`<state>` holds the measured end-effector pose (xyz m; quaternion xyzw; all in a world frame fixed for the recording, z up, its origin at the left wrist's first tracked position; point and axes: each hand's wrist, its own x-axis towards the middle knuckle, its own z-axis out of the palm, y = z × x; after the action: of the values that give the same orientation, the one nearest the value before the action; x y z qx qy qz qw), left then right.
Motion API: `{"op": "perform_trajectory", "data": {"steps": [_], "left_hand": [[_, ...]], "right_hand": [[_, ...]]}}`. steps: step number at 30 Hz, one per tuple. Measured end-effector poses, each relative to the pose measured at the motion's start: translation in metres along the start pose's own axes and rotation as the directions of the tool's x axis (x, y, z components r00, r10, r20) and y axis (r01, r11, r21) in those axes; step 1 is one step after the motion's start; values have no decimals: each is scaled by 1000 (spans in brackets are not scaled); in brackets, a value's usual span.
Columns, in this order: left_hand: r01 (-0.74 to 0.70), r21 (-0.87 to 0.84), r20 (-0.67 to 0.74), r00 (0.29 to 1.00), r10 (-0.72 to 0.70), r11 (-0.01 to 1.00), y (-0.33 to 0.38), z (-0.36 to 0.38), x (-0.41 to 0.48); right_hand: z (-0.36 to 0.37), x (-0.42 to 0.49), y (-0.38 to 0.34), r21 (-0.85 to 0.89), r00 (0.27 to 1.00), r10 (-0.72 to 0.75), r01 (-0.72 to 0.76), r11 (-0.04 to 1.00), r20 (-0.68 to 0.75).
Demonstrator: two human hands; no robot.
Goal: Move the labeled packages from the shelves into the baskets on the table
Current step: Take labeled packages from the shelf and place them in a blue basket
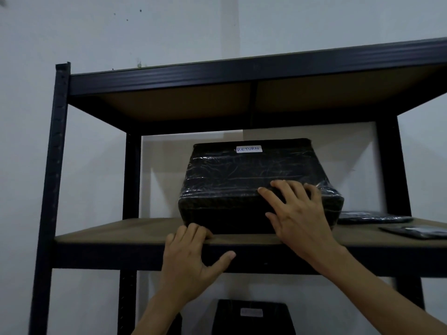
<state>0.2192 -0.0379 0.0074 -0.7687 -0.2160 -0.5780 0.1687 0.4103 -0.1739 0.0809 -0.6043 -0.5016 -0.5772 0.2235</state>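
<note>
1. Because the black plastic-wrapped box package [242,184] marked RETURN sits on the brown wooden shelf board [108,232], the right hand [300,213] lies on its top front edge, fingers spread, probably to drag it forward.
2. The left hand [191,259] bends its fingers, pressed together, over the board's edge at the package's lower corner.
3. Flat black packets [372,217] share this board; no basket is visible.

We are facing a pale grey-blue wall [169,32] that is filling the whole background. Three small dark specks [140,10] are showing high on it, toward the upper left. A faint vertical band [229,22], slightly duller than the rest, is running down from the top edge near the middle. Lower and left of that band, a small whitish-green blob [139,64] is sticking to the wall; we are not making out what it is. Soft grey shadows [157,180] are lying across the wall lower down.
</note>
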Motion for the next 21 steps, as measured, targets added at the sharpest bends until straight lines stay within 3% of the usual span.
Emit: {"op": "perform_trajectory", "data": {"steps": [6,12,21], "left_hand": [[0,-3,16,1000,0,1000,-1,0,1],[9,1,21,1000,-9,1000,1,-1,1],[22,0,66,998,-22,1000,1,-5,2]], "right_hand": [[7,12,5,47,994,2,-7,999,106],[11,36,17,179,931,-10,-60,982,366],[25,51,18,193,865,-7,-104,976,501]]}}
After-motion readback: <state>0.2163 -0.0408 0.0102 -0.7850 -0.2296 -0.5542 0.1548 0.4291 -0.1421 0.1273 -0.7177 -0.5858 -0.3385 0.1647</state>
